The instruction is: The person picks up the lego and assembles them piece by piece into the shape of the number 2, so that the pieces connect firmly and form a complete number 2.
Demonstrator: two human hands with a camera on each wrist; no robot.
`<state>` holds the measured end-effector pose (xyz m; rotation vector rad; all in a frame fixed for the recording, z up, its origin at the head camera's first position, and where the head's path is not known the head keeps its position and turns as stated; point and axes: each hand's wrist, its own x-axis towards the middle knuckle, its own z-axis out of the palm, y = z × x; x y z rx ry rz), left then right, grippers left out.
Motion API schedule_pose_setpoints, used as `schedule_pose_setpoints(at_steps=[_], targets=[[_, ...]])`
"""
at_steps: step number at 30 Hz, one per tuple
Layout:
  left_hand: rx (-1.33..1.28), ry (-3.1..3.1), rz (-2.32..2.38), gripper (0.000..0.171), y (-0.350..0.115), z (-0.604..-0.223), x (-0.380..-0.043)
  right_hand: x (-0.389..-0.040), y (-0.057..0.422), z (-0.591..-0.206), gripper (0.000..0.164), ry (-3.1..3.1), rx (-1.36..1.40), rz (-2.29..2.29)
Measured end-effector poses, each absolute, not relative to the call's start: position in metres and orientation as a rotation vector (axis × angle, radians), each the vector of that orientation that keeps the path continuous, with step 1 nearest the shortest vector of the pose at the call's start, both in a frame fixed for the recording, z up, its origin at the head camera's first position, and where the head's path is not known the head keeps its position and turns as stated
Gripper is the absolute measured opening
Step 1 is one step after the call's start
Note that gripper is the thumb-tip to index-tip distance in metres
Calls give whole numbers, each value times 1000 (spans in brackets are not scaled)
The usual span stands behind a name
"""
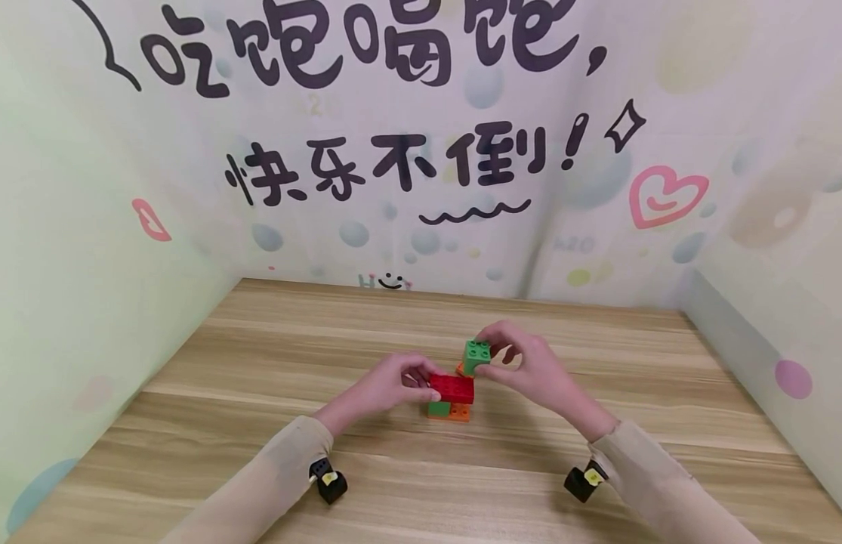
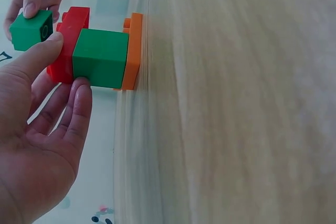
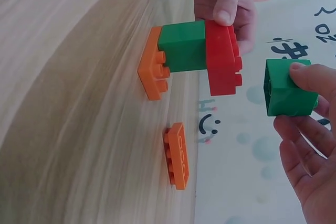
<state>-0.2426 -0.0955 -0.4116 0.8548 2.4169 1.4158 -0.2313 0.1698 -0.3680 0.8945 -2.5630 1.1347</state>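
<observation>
My left hand [image 1: 393,384] pinches the end of a red toy building brick [image 1: 453,388] between thumb and fingers. That brick sits across a green brick [image 2: 101,59], which stands on one end of an orange base brick [image 2: 134,51]. On the other side of the stack, my right hand [image 1: 529,361] holds a second green brick [image 3: 289,87] between thumb and fingers. In the right wrist view it hangs above the red brick's level, apart from it, its hollow underside facing the stack. The red brick's free end juts out over the base's bare studs.
A loose orange brick [image 3: 177,157] lies studs down on the wood-grain table [image 1: 291,332], just behind the stack. White printed walls [image 1: 393,249] enclose the table at the back and both sides. A small black device [image 1: 331,485] is strapped at each wrist.
</observation>
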Motion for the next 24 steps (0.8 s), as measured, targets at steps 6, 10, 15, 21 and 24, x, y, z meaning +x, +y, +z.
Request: schedule_pose_setpoints(at_steps=[6, 10, 15, 21, 24], targets=[[850, 2420, 1420, 28, -95, -411, -242, -229, 165, -371, 38, -2568, 909, 1148], [850, 2414, 1432, 27, -95, -413, -243, -228, 163, -372, 37, -2566, 919, 1141], [847, 2409, 1440, 26, -95, -414, -243, -226, 161, -374, 36, -2548, 934, 1148], [840, 2415, 1436, 26, -95, -413, -243, -226, 160, -380, 36, -2555, 942, 1116], [837, 2416, 1438, 26, -95, -413, -243, -226, 159, -381, 35, -2551, 949, 1098]])
